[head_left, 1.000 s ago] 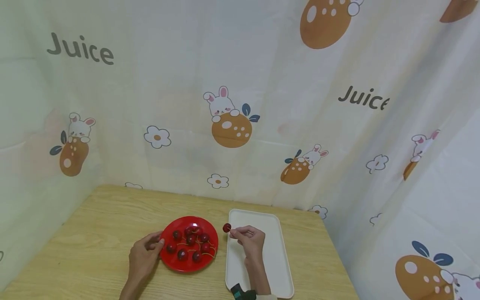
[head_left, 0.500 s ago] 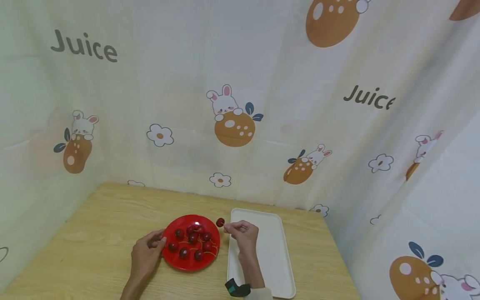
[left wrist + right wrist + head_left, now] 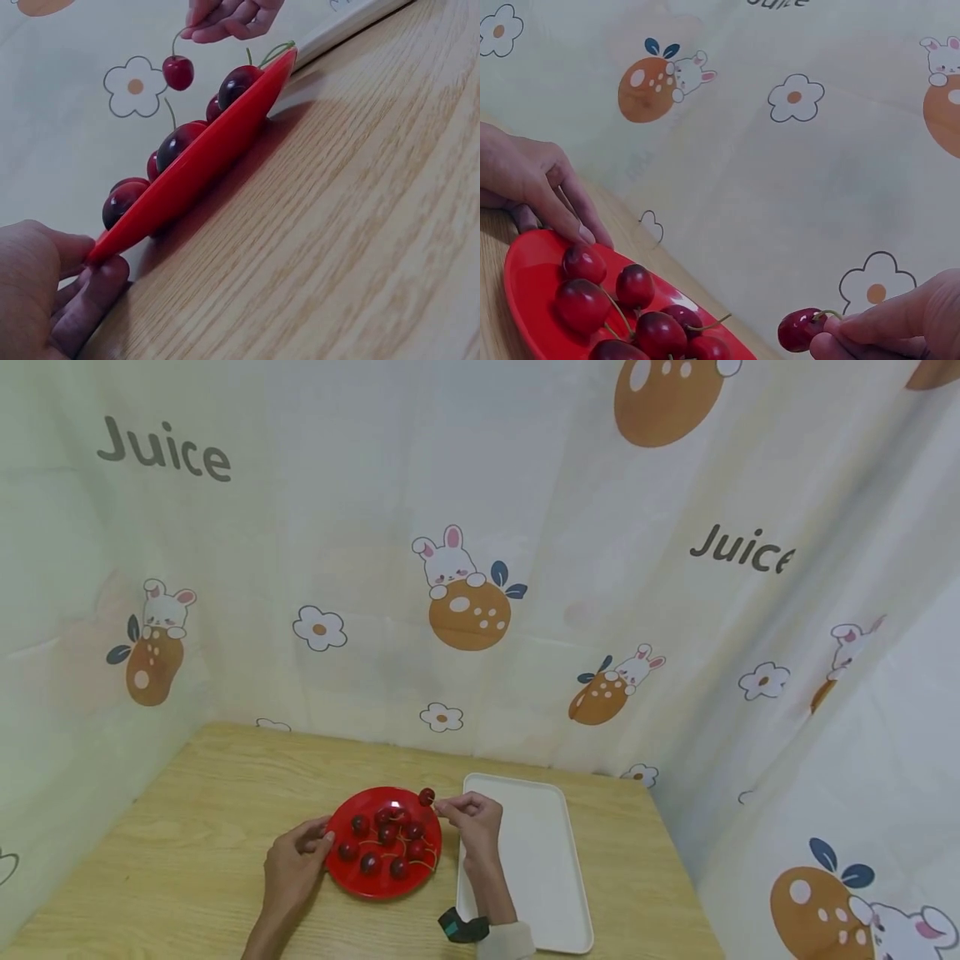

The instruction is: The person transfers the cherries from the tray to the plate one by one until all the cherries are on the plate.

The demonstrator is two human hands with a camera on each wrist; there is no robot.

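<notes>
A red plate (image 3: 352, 882) with several dark red cherries (image 3: 370, 863) on it lies on the wooden table. My left hand (image 3: 294, 864) grips the plate's left rim, thumb on top and fingers beneath, as the left wrist view shows. By its stem my right hand (image 3: 474, 827) pinches a single cherry (image 3: 427, 797), which hangs in the air at the plate's upper right rim. In the left wrist view this cherry (image 3: 178, 73) dangles apart from the ones on the plate (image 3: 202, 172). Green stems stick out from some cherries in the right wrist view.
A white rectangular tray (image 3: 543, 868) lies right of the plate, partly under my right forearm. A printed curtain (image 3: 360, 552) with rabbits and flowers closes off the table's back and sides. A dark strap (image 3: 463, 927) sits on my right wrist.
My right hand has moved left with the cherry, from over the tray's left edge to the plate's upper right rim. The left hand keeps its grip on the plate.
</notes>
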